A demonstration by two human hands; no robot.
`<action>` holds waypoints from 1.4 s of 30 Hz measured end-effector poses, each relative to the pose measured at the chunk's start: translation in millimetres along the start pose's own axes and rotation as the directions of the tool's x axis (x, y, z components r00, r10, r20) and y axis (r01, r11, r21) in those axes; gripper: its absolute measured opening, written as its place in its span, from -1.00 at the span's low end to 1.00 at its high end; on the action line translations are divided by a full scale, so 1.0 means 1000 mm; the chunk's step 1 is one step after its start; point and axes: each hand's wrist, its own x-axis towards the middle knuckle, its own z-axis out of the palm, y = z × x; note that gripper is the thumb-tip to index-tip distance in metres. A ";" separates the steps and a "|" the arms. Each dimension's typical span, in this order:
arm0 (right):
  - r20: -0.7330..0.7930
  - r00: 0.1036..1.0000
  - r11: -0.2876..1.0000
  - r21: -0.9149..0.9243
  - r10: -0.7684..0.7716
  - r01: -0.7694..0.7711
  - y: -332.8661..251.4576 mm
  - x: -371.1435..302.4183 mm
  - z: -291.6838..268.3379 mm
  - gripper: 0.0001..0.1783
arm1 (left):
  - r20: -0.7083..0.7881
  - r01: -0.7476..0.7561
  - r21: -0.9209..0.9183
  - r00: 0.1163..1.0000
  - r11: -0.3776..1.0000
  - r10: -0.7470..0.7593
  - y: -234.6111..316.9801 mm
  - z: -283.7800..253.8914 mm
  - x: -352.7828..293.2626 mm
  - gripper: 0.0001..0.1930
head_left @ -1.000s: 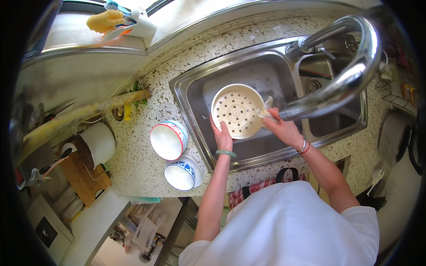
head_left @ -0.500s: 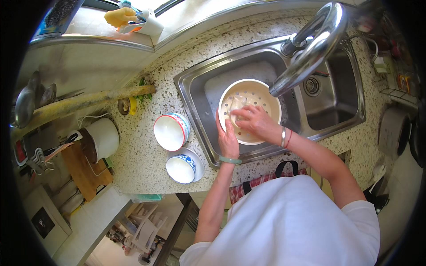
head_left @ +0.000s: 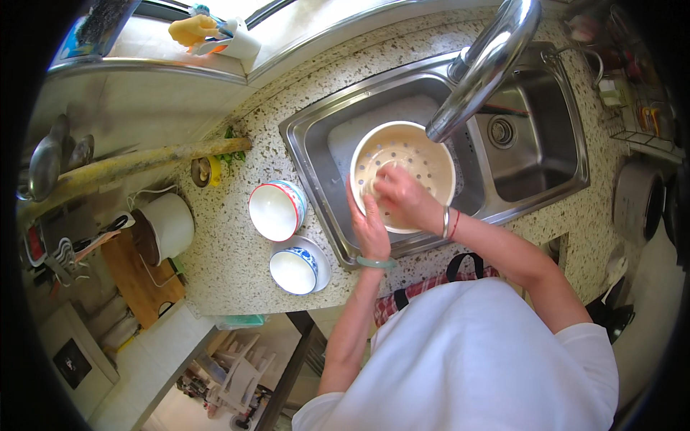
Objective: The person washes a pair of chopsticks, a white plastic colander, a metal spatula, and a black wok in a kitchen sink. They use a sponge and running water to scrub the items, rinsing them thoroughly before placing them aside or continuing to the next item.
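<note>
Counting first what lies near the work, I find one round basket (head_left: pixel 431 159), two hands, two bowls and one sink (head_left: pixel 296 138) with two basins. The basket is in the left, larger basin, tilted a little toward the person. It is cream-coloured and looks like smooth plastic, with a pale, thick rim. Its bottom has many small round holes, greyish and arranged in rings; a part of them is covered, so I cannot count them all.

The left hand (head_left: pixel 371 233) has its grip on the near left side of the basket, with the thumb inside and the fingers outside the wall. The right hand (head_left: pixel 411 201) is inside the basket, its fingers bent and narrow near the bottom; whether this grip holds something, I cannot tell. On the left wrist is one pale green bracelet (head_left: pixel 376 263); on the right wrist are one silvery band (head_left: pixel 445 220) and one red cord (head_left: pixel 456 225).

One curved, shiny metal tap (head_left: pixel 481 79) reaches toward the basket's far rim. The sink is of brushed-looking metal. To its left, on the speckled, stone-like desk (head_left: pixel 223 266), are the red-rimmed bowl (head_left: pixel 274 212) and the blue-patterned bowl (head_left: pixel 293 271), both white inside.
</note>
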 end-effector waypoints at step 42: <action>-0.237 0.963 0.971 -0.168 0.129 -0.171 0.015 0.020 -0.021 -0.84 | 0.114 0.095 0.033 0.989 0.995 -0.098 0.020 0.014 -0.018 -0.45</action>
